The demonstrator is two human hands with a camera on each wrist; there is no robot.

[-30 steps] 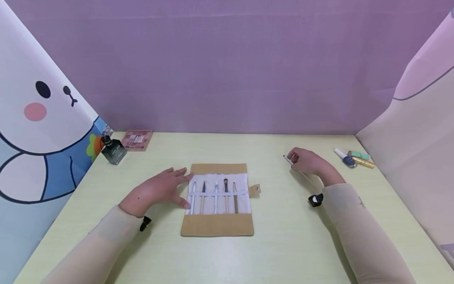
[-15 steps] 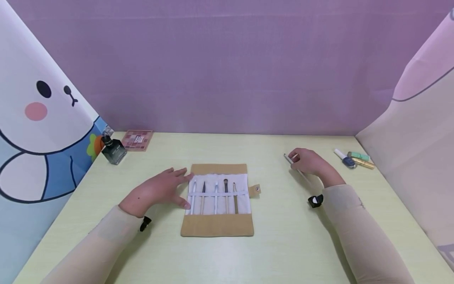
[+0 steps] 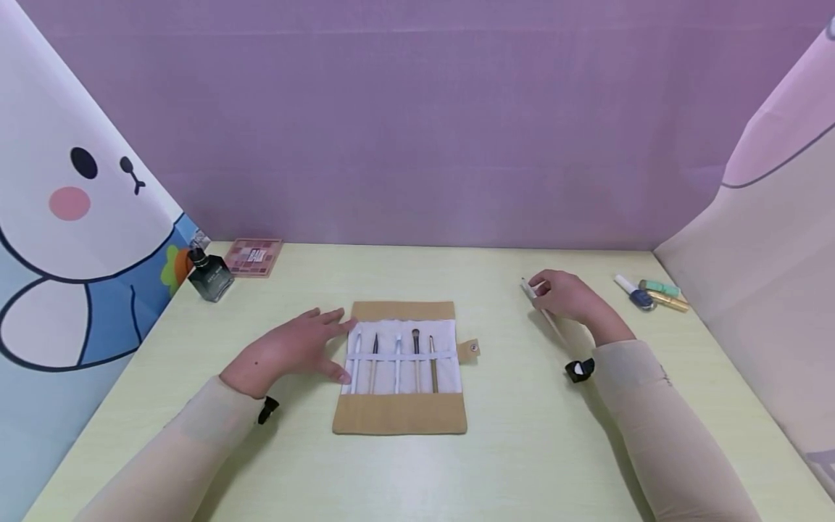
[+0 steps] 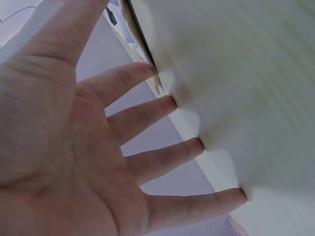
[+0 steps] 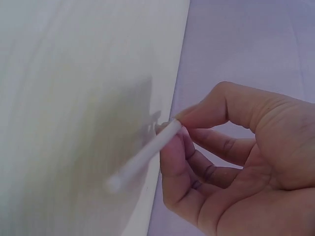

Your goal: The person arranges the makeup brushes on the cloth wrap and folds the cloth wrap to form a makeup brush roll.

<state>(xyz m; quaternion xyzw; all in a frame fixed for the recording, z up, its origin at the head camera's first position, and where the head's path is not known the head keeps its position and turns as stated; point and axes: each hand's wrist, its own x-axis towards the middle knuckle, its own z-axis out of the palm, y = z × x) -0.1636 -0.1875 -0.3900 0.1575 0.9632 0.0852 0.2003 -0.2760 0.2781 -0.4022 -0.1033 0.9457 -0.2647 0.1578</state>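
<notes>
So the fingers of the right hand (image 3: 562, 296) are pinching a slim white stick (image 5: 142, 153), thumb against fingertips, a light hold that probably makes it easy to steer. It's over the right side of the pale wood-look bench (image 3: 502, 464), seemingly just off the surface. The left hand (image 3: 290, 355) grips nothing: fingers splayed, index tip at the edge of an unrolled tan fabric roll with white lining (image 3: 399, 415), likely just steadying it. 5 slim brushes (image 3: 416, 342) sit under a pale band (image 3: 385, 357), which I guess stops them sliding. Both arms reach forward, right wrist bent inward. Further out: a black glass bottle (image 3: 210, 278) and pink checked palette (image 3: 253, 259) far left, 3 small cosmetic containers (image 3: 660, 286) far right.
</notes>
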